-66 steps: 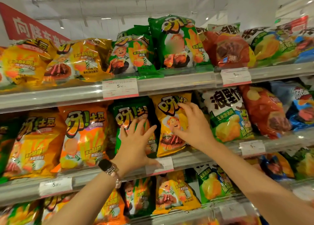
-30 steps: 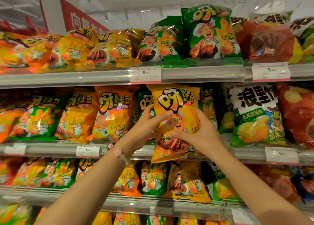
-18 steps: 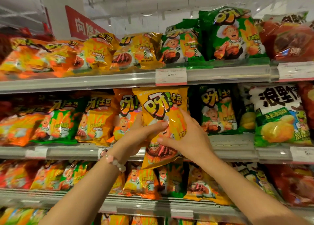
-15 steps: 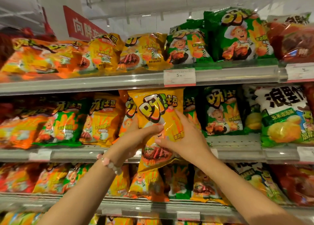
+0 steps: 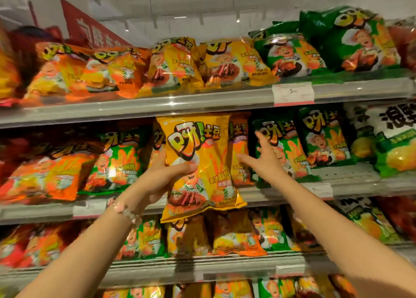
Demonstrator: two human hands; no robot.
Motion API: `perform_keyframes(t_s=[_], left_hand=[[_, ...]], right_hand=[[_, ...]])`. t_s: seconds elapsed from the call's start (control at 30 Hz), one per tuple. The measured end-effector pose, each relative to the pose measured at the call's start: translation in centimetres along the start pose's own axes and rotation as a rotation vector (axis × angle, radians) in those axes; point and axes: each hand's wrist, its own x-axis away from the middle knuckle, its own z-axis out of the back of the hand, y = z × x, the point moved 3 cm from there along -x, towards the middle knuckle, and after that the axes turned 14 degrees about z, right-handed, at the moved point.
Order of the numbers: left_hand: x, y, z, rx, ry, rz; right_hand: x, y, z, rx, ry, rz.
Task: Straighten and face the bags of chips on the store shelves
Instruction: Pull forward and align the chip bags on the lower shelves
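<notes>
Left hand [image 5: 163,180] grips the yellow chip bag [image 5: 200,162] by its left edge, thumb across the front, holding it upright in front of the middle shelf [image 5: 351,185], label facing out. The bag's bottom hangs past the shelf lip and covers part of the row below. Right hand [image 5: 264,160] is open, fingers spread, off the yellow bag and reaching into the middle shelf, just in front of a green bag [image 5: 283,149] and beside an orange bag [image 5: 239,149] standing behind the held one. Further right, another green bag [image 5: 324,138] stands facing out, then a white-and-green bag [image 5: 391,140]. On the left of that shelf, orange bags [image 5: 45,176] lie slumped and overlapping. On the top shelf [image 5: 157,106], bags lean at angles; a price tag [image 5: 292,94] is clipped to its edge.
</notes>
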Motion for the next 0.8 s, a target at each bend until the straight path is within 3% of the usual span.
perform_keyframes(t_s=[0.37, 0.8], left_hand=[[0.5, -0.7, 4.7, 0.063, 0.018, 0.0], [1.0, -0.9, 6.8, 0.093, 0.022, -0.005]], right_hand=[[-1.3, 0.5, -3.2, -0.089, -0.067, -0.224], [-0.7, -2.5, -1.8, -0.22, 0.174, -0.148]])
